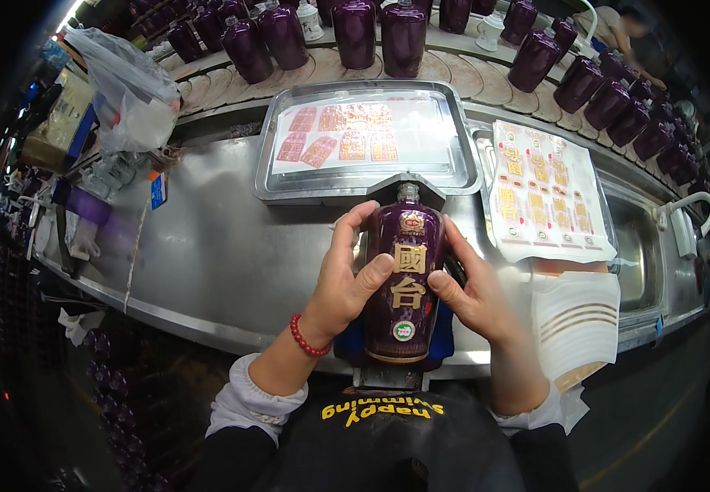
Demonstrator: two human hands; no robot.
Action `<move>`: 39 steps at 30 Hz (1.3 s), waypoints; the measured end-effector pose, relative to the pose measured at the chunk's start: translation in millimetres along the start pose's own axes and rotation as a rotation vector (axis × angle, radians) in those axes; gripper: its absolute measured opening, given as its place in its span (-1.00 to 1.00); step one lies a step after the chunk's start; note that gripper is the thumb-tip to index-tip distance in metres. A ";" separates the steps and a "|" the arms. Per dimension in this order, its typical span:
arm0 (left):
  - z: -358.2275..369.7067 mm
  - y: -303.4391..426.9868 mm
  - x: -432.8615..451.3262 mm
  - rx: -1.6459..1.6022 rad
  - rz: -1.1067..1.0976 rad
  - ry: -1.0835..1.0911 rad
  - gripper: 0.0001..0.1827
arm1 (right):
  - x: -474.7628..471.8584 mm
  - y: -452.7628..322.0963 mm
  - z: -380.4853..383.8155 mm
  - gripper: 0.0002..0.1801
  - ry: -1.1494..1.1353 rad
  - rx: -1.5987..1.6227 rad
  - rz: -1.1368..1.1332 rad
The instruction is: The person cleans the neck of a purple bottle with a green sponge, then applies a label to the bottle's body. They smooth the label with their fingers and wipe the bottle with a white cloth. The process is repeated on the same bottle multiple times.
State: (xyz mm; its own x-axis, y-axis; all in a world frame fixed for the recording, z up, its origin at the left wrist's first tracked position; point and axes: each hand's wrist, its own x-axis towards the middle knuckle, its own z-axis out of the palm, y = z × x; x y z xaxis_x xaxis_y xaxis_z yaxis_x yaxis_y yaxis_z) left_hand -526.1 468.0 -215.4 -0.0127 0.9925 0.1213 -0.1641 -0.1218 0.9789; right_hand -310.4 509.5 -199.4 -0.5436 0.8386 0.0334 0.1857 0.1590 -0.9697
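A dark purple glass bottle [405, 320] lies before me with its neck pointing away. Gold characters, a gold crest and a small round green-and-white seal mark its front. My left hand [350, 277] grips its left side, thumb on the front by the characters. From the right, my right hand [475, 295] holds the other side, its thumb also on the front. Under the bottle I see a blue cloth [348, 344], mostly hidden. Just past the bottle's neck stands an angled metal stop [430, 186].
A steel tray [262, 178] with pink-gold label sheets is beyond the bottle. To the right lie a gold decal sheet [542, 190], curved white strips [576, 326] and a sink basin [641, 264]. Purple bottles [404, 43] line the conveyor [453, 67]. A person [616, 31] is at far right.
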 end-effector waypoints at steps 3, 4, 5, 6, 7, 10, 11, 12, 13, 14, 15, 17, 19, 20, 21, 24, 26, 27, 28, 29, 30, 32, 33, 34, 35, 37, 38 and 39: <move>-0.6 -1.5 -4.2 -0.021 -0.005 -0.010 -0.10 | -0.2 -2.2 1.1 -0.07 0.008 0.027 0.018; 0.4 1.4 -5.3 -0.042 -0.012 -0.002 -0.09 | -0.5 -5.6 -0.2 -0.03 0.002 0.028 0.032; 1.8 4.6 -7.6 -0.062 -0.018 0.005 -0.09 | -2.9 -3.5 0.1 -0.01 -0.008 0.036 0.025; 2.1 8.3 -9.6 -0.066 -0.027 -0.005 -0.05 | -5.3 0.0 -0.5 0.00 -0.013 0.042 0.012; 0.9 7.0 -12.0 -0.026 -0.012 -0.013 -0.04 | -7.9 2.3 -1.7 0.02 -0.018 0.048 -0.001; -3.0 0.0 -17.8 0.061 0.011 -0.020 -0.01 | -10.1 -2.9 -1.0 0.07 -0.041 -0.044 0.016; -4.0 -2.0 -17.9 0.067 0.007 -0.015 0.00 | -9.3 -4.5 0.2 0.07 -0.045 -0.057 0.015; -4.8 -3.6 -18.6 0.073 0.008 -0.010 0.00 | -9.9 -0.3 -0.9 0.09 -0.048 -0.078 0.018; -5.7 -4.0 -20.1 0.083 0.020 -0.014 0.01 | -12.5 0.6 -2.1 0.10 -0.057 -0.081 -0.002; -7.1 -3.7 -22.1 0.092 0.032 -0.016 0.01 | -15.4 1.1 -3.2 0.11 -0.066 -0.085 -0.021; -8.0 -2.8 -22.6 0.105 0.047 -0.021 0.01 | -17.2 2.7 -5.9 0.11 -0.074 -0.087 -0.045; -10.0 2.5 -28.6 0.190 0.069 -0.058 0.11 | -22.6 1.8 -8.3 0.22 -0.128 -0.125 -0.037; -13.9 2.2 -37.2 0.257 0.103 -0.114 0.17 | -27.2 -11.7 -7.5 0.32 -0.189 -0.106 0.016; -15.3 1.2 -42.4 0.286 0.081 -0.134 0.23 | -29.3 -9.3 -7.2 0.35 -0.196 -0.158 -0.004; -16.9 0.4 -46.5 0.332 0.088 -0.149 0.23 | -30.8 -9.7 -6.2 0.36 -0.193 -0.180 0.009; -17.1 2.1 -52.3 0.432 0.106 -0.183 0.25 | -33.4 -10.1 -4.1 0.36 -0.185 -0.234 0.025; -14.9 1.7 -54.8 0.415 0.096 -0.178 0.25 | -34.4 -8.2 -3.6 0.36 -0.178 -0.256 0.005; -15.6 2.3 -54.0 0.402 0.089 -0.177 0.25 | -33.2 -9.3 -3.4 0.35 -0.180 -0.250 0.013; -16.5 3.0 -53.5 0.409 0.083 -0.178 0.25 | -32.2 -10.5 -3.2 0.35 -0.183 -0.244 0.022; -17.5 3.6 -53.3 0.415 0.077 -0.180 0.26 | -31.4 -12.0 -3.0 0.34 -0.185 -0.239 0.031; -17.7 3.9 -53.0 0.425 0.076 -0.179 0.26 | -30.7 -12.7 -3.2 0.34 -0.187 -0.242 0.029; -19.4 4.6 -52.7 0.426 0.071 -0.192 0.26 | -30.2 -14.7 -3.3 0.33 -0.190 -0.248 0.024; -19.6 4.0 -53.2 0.431 0.074 -0.197 0.25 | -31.0 -13.9 -3.3 0.33 -0.189 -0.252 0.020; -18.9 3.4 -53.6 0.433 0.078 -0.194 0.25 | -32.3 -13.1 -3.3 0.33 -0.187 -0.255 0.016; -17.9 2.8 -54.3 0.436 0.082 -0.191 0.25 | -33.6 -12.4 -3.4 0.33 -0.186 -0.259 0.012; -16.6 2.9 -55.0 0.448 0.086 -0.188 0.24 | -34.3 -8.8 -3.2 0.32 -0.180 -0.261 -0.002; -15.7 3.8 -55.6 0.457 0.087 -0.186 0.24 | -34.9 -7.4 -3.1 0.32 -0.177 -0.262 -0.009; -15.3 5.2 -55.0 0.467 0.088 -0.184 0.24 | -34.2 -8.7 -3.5 0.32 -0.182 -0.263 -0.003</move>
State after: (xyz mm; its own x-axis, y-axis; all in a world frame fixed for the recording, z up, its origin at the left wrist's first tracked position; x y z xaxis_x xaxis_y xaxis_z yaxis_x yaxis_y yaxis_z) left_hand -541.4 412.9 -219.5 0.1741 0.9657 0.1927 0.2886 -0.2371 0.9276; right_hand -290.6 481.3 -191.2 -0.6776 0.7348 -0.0304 0.3763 0.3109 -0.8728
